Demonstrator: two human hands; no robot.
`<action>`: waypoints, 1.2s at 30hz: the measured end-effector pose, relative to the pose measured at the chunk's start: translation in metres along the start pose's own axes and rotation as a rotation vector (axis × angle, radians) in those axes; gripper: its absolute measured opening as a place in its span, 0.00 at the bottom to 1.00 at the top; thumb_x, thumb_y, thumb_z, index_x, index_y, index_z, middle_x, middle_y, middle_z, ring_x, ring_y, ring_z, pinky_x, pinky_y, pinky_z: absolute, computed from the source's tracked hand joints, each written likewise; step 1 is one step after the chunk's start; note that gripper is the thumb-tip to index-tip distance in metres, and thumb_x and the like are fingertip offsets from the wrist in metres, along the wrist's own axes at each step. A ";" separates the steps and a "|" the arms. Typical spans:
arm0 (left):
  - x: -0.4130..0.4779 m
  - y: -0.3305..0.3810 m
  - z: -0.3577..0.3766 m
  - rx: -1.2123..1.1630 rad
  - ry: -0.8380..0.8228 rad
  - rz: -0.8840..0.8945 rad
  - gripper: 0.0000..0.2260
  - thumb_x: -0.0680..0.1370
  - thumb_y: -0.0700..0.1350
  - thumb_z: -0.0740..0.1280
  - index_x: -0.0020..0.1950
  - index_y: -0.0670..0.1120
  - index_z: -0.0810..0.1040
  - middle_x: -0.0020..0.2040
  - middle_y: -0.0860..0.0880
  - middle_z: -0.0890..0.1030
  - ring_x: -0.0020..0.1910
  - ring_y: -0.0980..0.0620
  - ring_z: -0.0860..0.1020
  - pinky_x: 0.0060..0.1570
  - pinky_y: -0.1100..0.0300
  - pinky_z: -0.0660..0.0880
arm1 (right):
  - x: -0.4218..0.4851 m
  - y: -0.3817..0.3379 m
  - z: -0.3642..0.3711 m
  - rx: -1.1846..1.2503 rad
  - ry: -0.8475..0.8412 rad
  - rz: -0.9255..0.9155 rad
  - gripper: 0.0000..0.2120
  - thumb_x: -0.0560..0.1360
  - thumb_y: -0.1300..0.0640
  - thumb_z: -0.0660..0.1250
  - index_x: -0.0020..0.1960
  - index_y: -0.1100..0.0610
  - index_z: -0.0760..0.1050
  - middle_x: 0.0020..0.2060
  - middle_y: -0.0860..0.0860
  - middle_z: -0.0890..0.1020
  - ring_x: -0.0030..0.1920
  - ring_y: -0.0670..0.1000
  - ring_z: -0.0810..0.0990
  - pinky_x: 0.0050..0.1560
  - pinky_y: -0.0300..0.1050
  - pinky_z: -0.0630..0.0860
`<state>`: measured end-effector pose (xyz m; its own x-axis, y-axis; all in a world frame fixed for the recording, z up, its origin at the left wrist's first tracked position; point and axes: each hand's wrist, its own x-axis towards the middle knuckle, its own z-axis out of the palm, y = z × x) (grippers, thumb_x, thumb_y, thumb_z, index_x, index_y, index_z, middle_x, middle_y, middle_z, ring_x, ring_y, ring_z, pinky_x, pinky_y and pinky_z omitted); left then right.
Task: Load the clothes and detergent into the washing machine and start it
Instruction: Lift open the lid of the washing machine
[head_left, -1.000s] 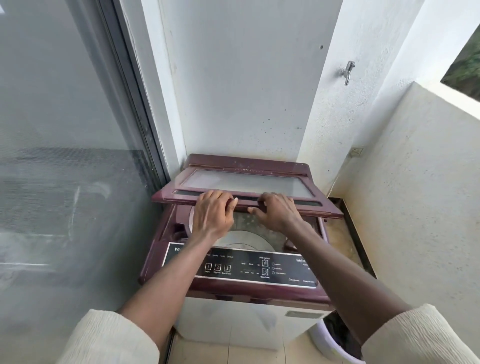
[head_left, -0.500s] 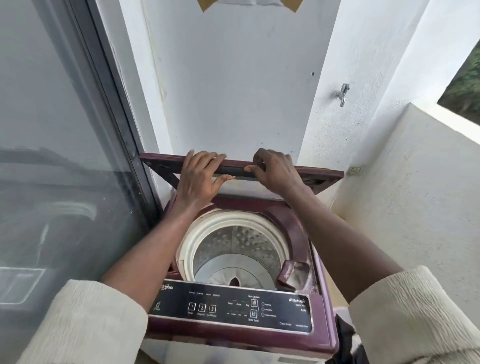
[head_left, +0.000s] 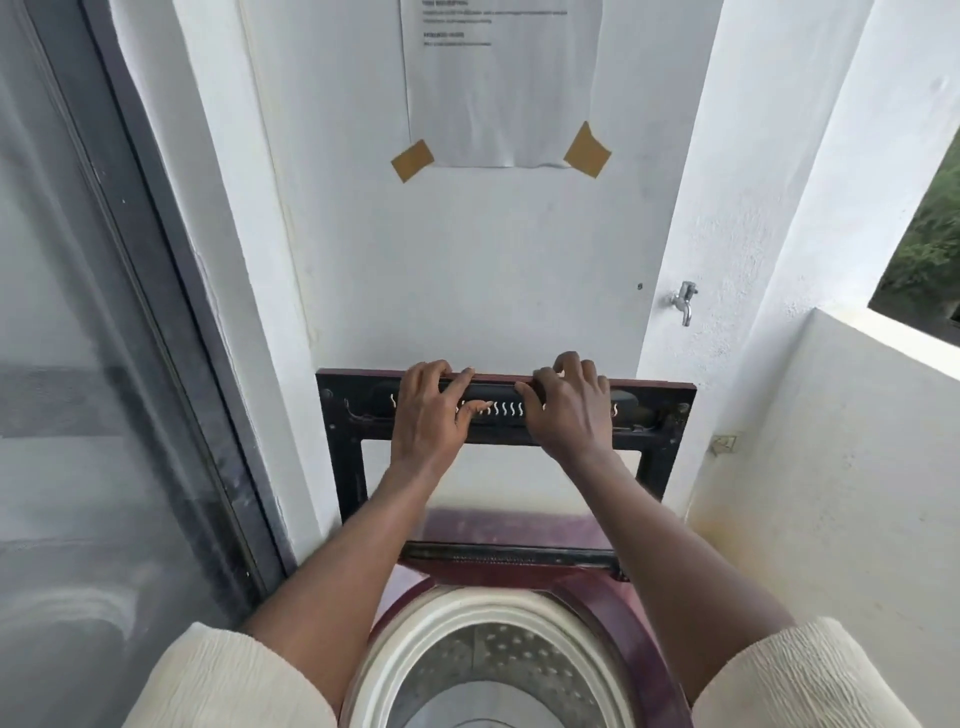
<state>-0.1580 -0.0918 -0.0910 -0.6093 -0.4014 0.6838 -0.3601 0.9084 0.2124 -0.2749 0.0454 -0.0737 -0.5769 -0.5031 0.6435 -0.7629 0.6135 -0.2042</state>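
The maroon top-loading washing machine (head_left: 618, 618) stands below me with its lid (head_left: 343, 447) swung up against the white back wall. My left hand (head_left: 428, 415) and my right hand (head_left: 569, 410) both grip the lid's upper edge, fingers curled over it, side by side. Under my forearms the drum (head_left: 493, 660) lies open, with a cream rim and perforated steel inside; no clothes show in it. No detergent or clothes appear in view.
A sliding glass door (head_left: 93, 415) runs along the left. A taped paper notice (head_left: 498, 83) hangs on the wall above the lid. A metal tap (head_left: 684, 301) sticks out on the right, beside a low white parapet wall (head_left: 841, 467).
Both hands have lifted the lid from nearly flat to upright against the wall, uncovering the drum. My view has tilted up and the control panel has left the frame.
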 end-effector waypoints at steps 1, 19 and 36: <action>0.008 -0.003 0.006 0.004 -0.008 0.002 0.20 0.77 0.53 0.67 0.66 0.46 0.76 0.57 0.44 0.77 0.60 0.43 0.71 0.62 0.50 0.71 | 0.007 0.001 0.007 -0.011 -0.008 -0.002 0.18 0.78 0.45 0.60 0.53 0.58 0.80 0.52 0.56 0.76 0.54 0.60 0.74 0.54 0.55 0.70; 0.046 -0.027 0.064 0.127 -0.302 0.002 0.31 0.80 0.57 0.57 0.78 0.46 0.52 0.78 0.40 0.56 0.78 0.42 0.52 0.77 0.47 0.49 | 0.040 0.011 0.043 -0.210 -0.586 -0.027 0.47 0.72 0.52 0.66 0.78 0.54 0.38 0.78 0.56 0.44 0.78 0.57 0.41 0.74 0.66 0.53; -0.231 -0.011 0.071 0.045 -0.696 -0.135 0.32 0.78 0.58 0.60 0.77 0.43 0.58 0.77 0.42 0.61 0.76 0.43 0.59 0.74 0.47 0.56 | -0.238 0.021 0.033 0.036 -0.725 0.332 0.34 0.74 0.46 0.64 0.76 0.54 0.56 0.75 0.56 0.60 0.74 0.59 0.59 0.71 0.59 0.61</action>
<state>-0.0631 -0.0172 -0.3008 -0.8616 -0.5056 0.0460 -0.4843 0.8457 0.2243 -0.1631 0.1580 -0.2557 -0.8125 -0.5755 -0.0928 -0.5195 0.7871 -0.3326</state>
